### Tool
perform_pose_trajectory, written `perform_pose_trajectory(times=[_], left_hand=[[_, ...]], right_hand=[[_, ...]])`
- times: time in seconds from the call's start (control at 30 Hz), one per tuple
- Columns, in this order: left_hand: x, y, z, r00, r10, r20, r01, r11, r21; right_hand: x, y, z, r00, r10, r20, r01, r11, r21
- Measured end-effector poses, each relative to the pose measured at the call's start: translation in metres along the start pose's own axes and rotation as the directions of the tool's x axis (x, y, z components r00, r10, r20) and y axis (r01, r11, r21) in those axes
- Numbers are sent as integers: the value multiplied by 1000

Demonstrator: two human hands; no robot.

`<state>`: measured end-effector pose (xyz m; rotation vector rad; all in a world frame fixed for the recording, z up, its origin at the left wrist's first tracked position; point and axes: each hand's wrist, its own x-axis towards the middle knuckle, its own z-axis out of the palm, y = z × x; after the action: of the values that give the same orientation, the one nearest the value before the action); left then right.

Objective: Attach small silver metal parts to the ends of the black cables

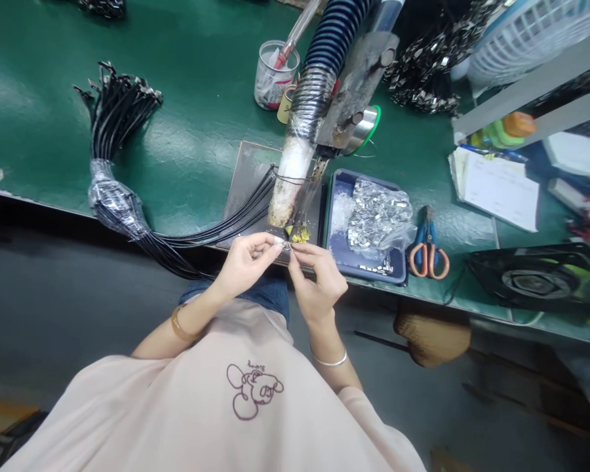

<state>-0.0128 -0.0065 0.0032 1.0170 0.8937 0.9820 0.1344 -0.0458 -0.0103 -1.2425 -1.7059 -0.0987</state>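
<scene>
My left hand [247, 262] and my right hand [318, 275] meet at the bench's front edge, just below the white end of a hose [288, 180]. Both are closed in a pinch around something tiny, too small to name. Black cables [211, 233] run from a plastic-wrapped bundle [115, 196] to a dark board [246, 177] behind my left hand. Yellow bits [299, 234] lie just beyond my fingertips. Right of my hands, a blue tray [341, 255] holds a plastic bag of small metal parts [379, 213].
Orange-handled cutters [427, 246] lie right of the tray. A cup with tools [270, 82] and a green-rimmed spool [366, 128] stand behind. Papers [501, 190], a small black fan [535, 282] and a large fan [535, 39] are at the right. The hose hangs low over my hands.
</scene>
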Motion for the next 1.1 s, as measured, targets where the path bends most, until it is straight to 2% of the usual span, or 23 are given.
perform_pose_trajectory(times=[0.23, 0.47, 0.63, 0.73, 0.9, 1.0, 1.1], left_hand=[[2, -2, 2, 999, 14, 52, -17, 999, 45], [2, -7, 2, 998, 62, 20, -65, 981, 181], [-2, -13, 3, 987, 152, -44, -132, 942, 309], [-4, -12, 2, 982, 188, -17, -169, 917, 362], [-1, -7, -3, 989, 19, 150, -44, 986, 162], [1, -6, -3, 992, -13, 122, 1, 995, 97], [2, -8, 0, 998, 24, 54, -28, 997, 75]], right_hand=[[-1, 2, 3, 999, -3, -35, 3, 1000, -21], [-2, 2, 5, 998, 23, -50, -24, 1000, -17], [0, 2, 4, 990, 136, -46, -133, 989, 58], [0, 3, 3, 994, 96, -55, -93, 994, 50], [-1, 7, 2, 998, -23, -55, 24, 1000, 15], [-2, 7, 1, 998, -42, -56, 41, 999, -11], [-2, 5, -2, 998, -64, -26, 63, 997, -55]])
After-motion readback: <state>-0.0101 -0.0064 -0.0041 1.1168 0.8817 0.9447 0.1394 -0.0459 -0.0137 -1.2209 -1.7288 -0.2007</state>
